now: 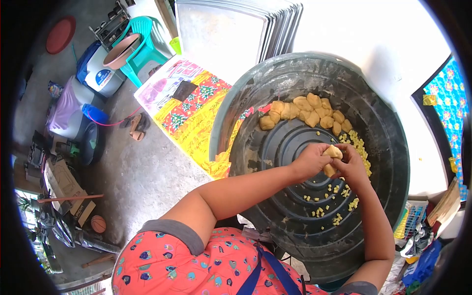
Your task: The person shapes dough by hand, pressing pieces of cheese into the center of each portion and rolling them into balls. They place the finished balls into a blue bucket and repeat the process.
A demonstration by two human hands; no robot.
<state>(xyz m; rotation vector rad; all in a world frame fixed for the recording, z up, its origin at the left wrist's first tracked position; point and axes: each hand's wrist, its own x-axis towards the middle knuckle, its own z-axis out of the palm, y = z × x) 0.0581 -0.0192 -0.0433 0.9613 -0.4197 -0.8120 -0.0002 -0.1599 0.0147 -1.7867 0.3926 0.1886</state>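
A piece of pale yellow dough (328, 170) is held between both hands over a large black round tub (388, 147). My left hand (309, 162) grips it from the left, fingers bent around it. From the right, my right hand (355, 169) pinches the same piece with thumb and fingers. Several lumps of dough (312, 118) lie grouped along the tub's far side. Small yellow cubes (363, 150) are heaped just beyond my right hand. More loose cubes (319, 211) lie scattered over the ridged bottom below the hands.
Left of the tub is a surface with a yellow and red patterned covering (189, 118). Metal trays (221, 29) stand stacked at the back. Farther left are a green plastic chair (142, 46), sandals (137, 129) and a basketball (98, 223). A wire basket (415, 219) sits at right.
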